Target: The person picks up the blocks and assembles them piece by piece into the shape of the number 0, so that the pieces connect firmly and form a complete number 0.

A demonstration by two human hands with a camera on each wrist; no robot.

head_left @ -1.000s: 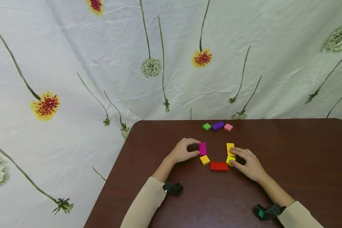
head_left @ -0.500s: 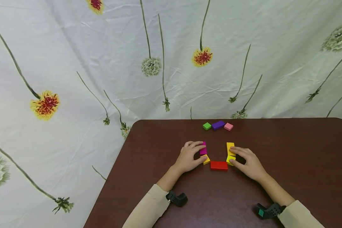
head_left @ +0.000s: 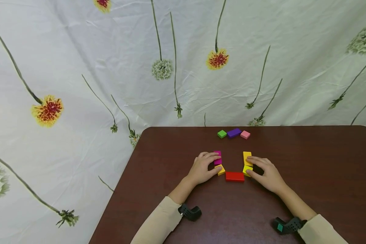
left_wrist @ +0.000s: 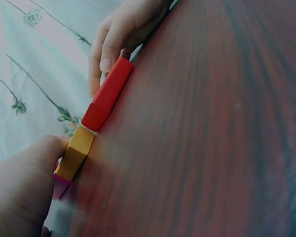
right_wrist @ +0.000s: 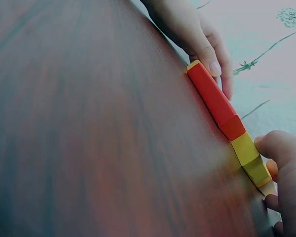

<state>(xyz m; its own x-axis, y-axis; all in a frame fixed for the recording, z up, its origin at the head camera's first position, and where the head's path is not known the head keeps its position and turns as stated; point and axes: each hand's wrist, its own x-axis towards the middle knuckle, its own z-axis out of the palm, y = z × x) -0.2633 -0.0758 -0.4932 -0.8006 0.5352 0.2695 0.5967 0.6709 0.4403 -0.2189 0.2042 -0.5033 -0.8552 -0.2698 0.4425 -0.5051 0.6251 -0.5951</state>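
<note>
In the head view, my left hand [head_left: 200,170] lies over two blocks: its fingertips touch the magenta block [head_left: 218,162] and its thumb rests on the orange block [head_left: 220,171]. My right hand [head_left: 269,174] has its fingers on the amber-yellow block [head_left: 246,156] and its thumb on the bright yellow block [head_left: 247,168]. Between the two lower blocks lies a red block [head_left: 235,177], which neither hand touches. Together the blocks form a U shape. The left wrist view shows the left thumb [left_wrist: 47,150] against the orange block, the magenta one mostly hidden behind it.
Beyond the U, a green block [head_left: 222,134], a purple block [head_left: 234,133] and a pink block [head_left: 245,135] lie in a row near the far edge of the brown table [head_left: 323,162]. A white flowered cloth [head_left: 125,51] hangs behind.
My left hand has shifted from the magenta block's left side toward me, laying its fingers over that block and its thumb on the orange one. The right hand stays in place.
</note>
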